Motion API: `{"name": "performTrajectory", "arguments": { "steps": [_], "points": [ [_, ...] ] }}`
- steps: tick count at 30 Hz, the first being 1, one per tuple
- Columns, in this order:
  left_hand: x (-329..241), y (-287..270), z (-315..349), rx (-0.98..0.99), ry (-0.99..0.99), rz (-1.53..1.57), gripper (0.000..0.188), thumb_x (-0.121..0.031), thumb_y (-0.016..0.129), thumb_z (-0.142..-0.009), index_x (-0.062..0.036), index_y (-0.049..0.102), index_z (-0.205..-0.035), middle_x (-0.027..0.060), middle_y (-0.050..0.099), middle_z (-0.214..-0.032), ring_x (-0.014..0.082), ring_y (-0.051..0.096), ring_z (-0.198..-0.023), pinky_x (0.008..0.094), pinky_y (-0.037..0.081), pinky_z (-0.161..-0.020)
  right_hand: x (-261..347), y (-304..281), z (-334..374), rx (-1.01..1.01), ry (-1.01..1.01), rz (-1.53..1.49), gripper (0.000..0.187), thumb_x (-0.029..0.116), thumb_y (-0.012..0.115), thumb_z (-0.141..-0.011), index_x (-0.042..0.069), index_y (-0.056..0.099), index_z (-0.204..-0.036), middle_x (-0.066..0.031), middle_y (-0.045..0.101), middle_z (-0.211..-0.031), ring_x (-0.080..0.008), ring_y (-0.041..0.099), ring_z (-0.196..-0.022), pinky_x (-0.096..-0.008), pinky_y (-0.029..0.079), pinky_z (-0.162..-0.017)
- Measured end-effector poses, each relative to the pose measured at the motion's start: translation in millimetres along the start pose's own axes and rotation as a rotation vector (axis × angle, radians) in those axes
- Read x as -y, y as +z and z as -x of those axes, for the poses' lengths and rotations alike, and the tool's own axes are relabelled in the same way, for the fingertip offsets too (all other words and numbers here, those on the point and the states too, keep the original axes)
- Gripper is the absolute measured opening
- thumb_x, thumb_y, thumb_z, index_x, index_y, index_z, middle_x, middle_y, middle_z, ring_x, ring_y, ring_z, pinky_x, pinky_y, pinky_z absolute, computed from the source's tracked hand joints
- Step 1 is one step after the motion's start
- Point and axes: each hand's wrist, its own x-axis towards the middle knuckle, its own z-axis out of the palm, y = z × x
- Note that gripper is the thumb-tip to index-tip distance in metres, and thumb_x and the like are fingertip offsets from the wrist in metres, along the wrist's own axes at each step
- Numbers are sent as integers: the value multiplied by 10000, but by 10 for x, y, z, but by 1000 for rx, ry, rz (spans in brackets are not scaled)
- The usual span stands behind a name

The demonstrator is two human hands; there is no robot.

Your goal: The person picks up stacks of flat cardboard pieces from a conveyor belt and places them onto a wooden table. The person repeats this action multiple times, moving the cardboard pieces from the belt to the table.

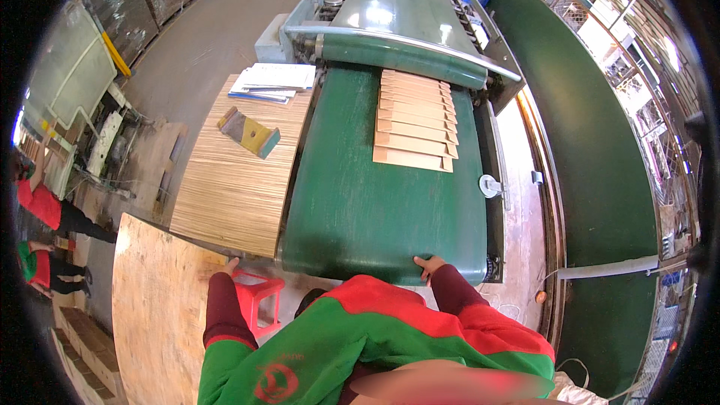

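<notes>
My right hand rests on the near end of the green conveyor belt, fingers apart and nothing held. At the right corner of a plywood table, my left hand touches the edge; its fingers look stretched out, though partly hidden. Farther up the belt lies an overlapping row of flat brown paper pieces with folded edges, perhaps paper bags. They are out of reach of both hands.
Left of the belt, a striped wooden surface carries papers and a yellow-green block. A red stool stands between table and belt. A metal bar crosses above the belt. Two people are at far left.
</notes>
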Motion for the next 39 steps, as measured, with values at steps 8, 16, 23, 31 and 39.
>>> {"name": "performTrajectory", "arguments": {
  "steps": [8, 16, 23, 31, 39],
  "points": [
    [-29, -92, 83, 36, 7, 77, 1420, -729, 725, -544, -31, -65, -1495, 339, -84, -1512, 463, -104, -1415, 569, -32, -1128, -288, 314, 70, 14, 33, -210, 829, 732, 555, -772, -81, 680, -874, -213, 694, -805, -292, 686, -660, -421, 546, -637],
    [-59, -246, 310, 19, 14, 63, 1393, -713, 728, -561, -22, -38, -1497, 324, -47, -1524, 443, -53, -1429, 552, 14, -1139, -393, 396, -69, 42, 29, -287, 783, 648, 600, -810, -116, 628, -977, -239, 686, -897, -330, 694, -716, -394, 567, -593],
    [-20, -82, 226, -65, -7, 163, 1379, -713, 729, -556, -56, -26, -1505, 317, -63, -1525, 451, -83, -1422, 576, 63, -1129, -414, 428, -51, 54, 15, -411, 773, 621, 630, -806, -140, 614, -940, -260, 668, -873, -326, 674, -646, -412, 573, -568],
    [-73, -305, 458, -50, -17, 163, 1360, -673, 762, -557, -38, 14, -1500, 305, -26, -1531, 432, -31, -1429, 593, 158, -1109, -649, 502, -340, 110, -9, -411, 727, 655, 626, -789, -42, 644, -994, -172, 695, -888, -294, 677, -743, -403, 537, -626],
    [19, 6, 19, 31, 90, 219, 1235, -633, 738, -621, 49, 156, -1469, 286, 168, -1521, 352, 202, -1421, 475, 237, -1117, -789, 745, -322, -220, -160, 85, 672, 701, 540, -807, 64, 744, -870, -158, 710, -943, -306, 679, -895, -419, 496, -786]
  ]
}}
